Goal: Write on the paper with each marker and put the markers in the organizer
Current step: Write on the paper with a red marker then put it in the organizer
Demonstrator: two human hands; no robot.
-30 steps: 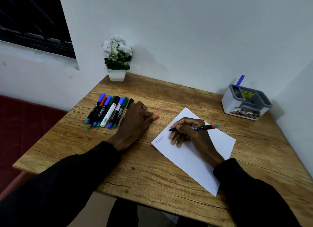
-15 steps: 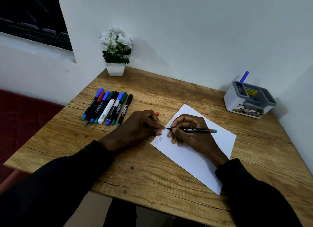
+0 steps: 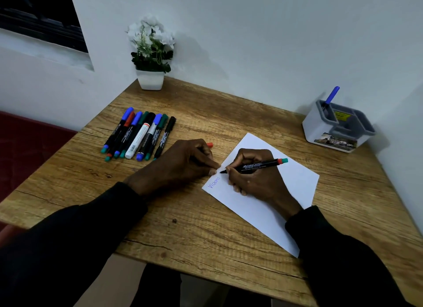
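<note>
A white sheet of paper (image 3: 295,187) lies slanted on the wooden table, with a blue word written near its left corner. My right hand (image 3: 254,176) rests on it and grips an uncapped black marker (image 3: 258,165) with a red and teal end, its tip touching the paper's left edge. My left hand (image 3: 183,162) lies by that edge, closed around a red cap (image 3: 209,144), its fingertips at the paper. Several capped markers (image 3: 139,134) lie in a row at the left. The grey and white organizer (image 3: 336,125) stands at the back right with one blue marker (image 3: 331,97) in it.
A small white pot of white flowers (image 3: 151,54) stands at the table's back left corner against the wall. Walls close the table at the back and right. The table's front edge (image 3: 206,277) runs just above my sleeves.
My left hand moved right from beside the marker row to the paper's left edge, with the red cap. My right hand lowered the marker's tip to the paper.
</note>
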